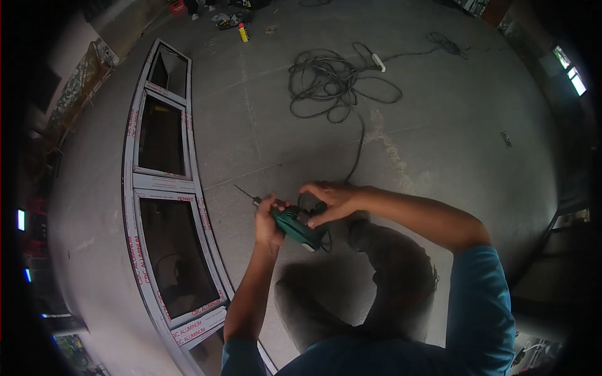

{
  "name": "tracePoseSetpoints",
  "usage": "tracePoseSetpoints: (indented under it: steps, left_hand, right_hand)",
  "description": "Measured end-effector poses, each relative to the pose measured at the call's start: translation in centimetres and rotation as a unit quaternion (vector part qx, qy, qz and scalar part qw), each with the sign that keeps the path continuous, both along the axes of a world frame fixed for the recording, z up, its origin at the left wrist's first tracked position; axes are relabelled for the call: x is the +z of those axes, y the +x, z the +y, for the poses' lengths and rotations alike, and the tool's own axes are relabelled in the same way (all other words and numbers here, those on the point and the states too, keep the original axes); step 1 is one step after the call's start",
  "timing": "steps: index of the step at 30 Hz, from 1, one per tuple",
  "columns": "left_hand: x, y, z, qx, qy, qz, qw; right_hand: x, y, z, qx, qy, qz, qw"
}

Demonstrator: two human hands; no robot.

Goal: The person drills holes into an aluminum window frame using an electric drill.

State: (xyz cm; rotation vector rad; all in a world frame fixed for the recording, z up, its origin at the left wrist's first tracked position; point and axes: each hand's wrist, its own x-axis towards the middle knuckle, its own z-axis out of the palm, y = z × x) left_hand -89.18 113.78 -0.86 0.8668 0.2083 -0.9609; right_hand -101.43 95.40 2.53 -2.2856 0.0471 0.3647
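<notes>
Your left arm reaches forward, and your left hand (268,222) is wrapped around the front of the drill (293,225), close behind its chuck. Your right elbow is bent out wide with the forearm angled inward, and your right hand (337,202) arches over the drill's rear end, thumb against it; I cannot tell whether those fingers clasp it. You have the drill in front of your knees, above the grey floor (232,156). Its body is dark green, and its thin bit (244,192) points forward and to the left, towards the window frame (164,183). Count one drill, one bit, one long frame with four panes in view, one tangle of dark cable (331,76), one white socket strip (378,62) and one yellow can (243,34) with a red cap.
</notes>
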Motion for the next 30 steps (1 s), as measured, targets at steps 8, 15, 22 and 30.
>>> tracePoseSetpoints:
  steps: [8, 15, 22, 30]
  left_hand:
    - [2.8, 11.0, -8.3, -0.103, 0.206, -0.296, 0.927]
    - [3.8, 14.6, -9.4, -0.469, 0.475, -0.383, 0.638]
    - [12.2, 11.7, -9.3, -0.504, 0.548, -0.447, 0.496]
    - [20.9, 14.1, -9.3, -0.330, 0.524, -0.134, 0.774]
  right_hand:
    - [0.2, 1.5, -27.9, -0.234, -0.198, 0.224, 0.925]
    - [0.3, -17.1, -38.7, -0.573, -0.098, 0.147, 0.800]
    - [3.7, -42.4, -17.1, -0.788, 0.183, 0.370, 0.458]
    - [17.9, -29.8, -10.2, -0.478, 0.312, 0.573, 0.587]
